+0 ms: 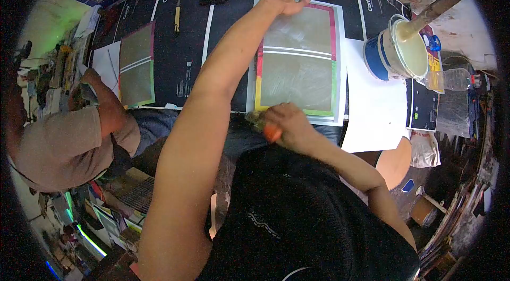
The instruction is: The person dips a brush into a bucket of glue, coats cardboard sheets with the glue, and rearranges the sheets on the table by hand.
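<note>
A grey-brown rectangular panel (297, 82) lies before me, edged with pink, yellow and green tape and crossed by two thin white stripes. White sheet material shows around it. My left hand (284, 3) rests at the panel's far edge, fingers stretched out and spread. At the near edge, my right hand (293, 128) is closed around an orange-handled tool (272, 133); its greenish-brown end is blurred, and I cannot tell its kind.
A bucket (396, 50) with a stick (433, 13) stands right, beside white paper (372, 113). A cutter knife (177, 19) lies left of the panel. A co-worker (64, 137) sits left near another taped panel (137, 66). A plastic bottle (451, 79) lies far right.
</note>
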`<state>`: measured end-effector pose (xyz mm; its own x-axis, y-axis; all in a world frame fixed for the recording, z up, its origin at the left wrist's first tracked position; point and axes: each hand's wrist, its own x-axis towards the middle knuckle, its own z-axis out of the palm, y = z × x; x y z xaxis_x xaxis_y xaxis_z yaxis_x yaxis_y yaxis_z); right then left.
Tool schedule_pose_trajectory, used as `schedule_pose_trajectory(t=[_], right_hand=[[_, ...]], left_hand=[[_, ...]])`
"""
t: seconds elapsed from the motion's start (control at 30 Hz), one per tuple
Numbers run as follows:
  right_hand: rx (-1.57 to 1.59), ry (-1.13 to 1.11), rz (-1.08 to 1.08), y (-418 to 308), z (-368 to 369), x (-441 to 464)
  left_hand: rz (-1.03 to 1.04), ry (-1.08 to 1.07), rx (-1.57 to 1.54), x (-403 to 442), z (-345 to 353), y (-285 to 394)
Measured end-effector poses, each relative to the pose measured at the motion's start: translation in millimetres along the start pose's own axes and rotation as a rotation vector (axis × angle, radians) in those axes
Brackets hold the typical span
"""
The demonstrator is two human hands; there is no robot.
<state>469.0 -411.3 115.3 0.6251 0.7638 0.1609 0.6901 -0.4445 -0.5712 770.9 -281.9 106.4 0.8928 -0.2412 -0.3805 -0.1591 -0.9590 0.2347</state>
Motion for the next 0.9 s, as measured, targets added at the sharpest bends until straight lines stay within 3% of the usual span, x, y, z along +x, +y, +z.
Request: schedule_pose_trajectory(t=[0.07,0.1,0.2,0.23,0.33,0.43,0.53,0.67,0.7,0.87,0.9], right_hand=[[0.004,0.059,0.035,13,-24,12],[-0.120,0.200,0.048,13,-34,20],[-0.303,0.052,0.177,21,6,19],[-0.390,0.070,0.043,11,13,10],[-0.313,-0.197,-0.041,-22,4,-3],[-0.218,-0.190,-0.008,-26,-18,-5],[-0.293,0.026,0.127,-13,-20,5],[-0.343,-0.226,-0.050,-23,0,-18],[-0.242,-0.322,0.000,-29,-15,-12],[-0.366,0.272,0.110,23,-31,39],[-0.350,0.233,0.141,33,-27,47]], left_hand=[[-0.015,-0.004,-0.005,0,3,1],[-0.032,-0.018,-0.005,-3,0,3],[-0.058,-0.020,0.019,-2,2,8],[-0.065,-0.014,0.032,-1,1,7],[-0.072,-0.022,0.012,1,1,6],[-0.048,-0.030,-0.032,-11,-6,9],[-0.062,-0.025,-0.014,-9,-2,7],[-0.073,-0.003,-0.008,-4,-1,5],[-0.068,-0.009,-0.012,-8,-2,6],[-0.031,-0.023,-0.040,-6,1,3],[-0.035,-0.024,-0.031,-6,2,3]])
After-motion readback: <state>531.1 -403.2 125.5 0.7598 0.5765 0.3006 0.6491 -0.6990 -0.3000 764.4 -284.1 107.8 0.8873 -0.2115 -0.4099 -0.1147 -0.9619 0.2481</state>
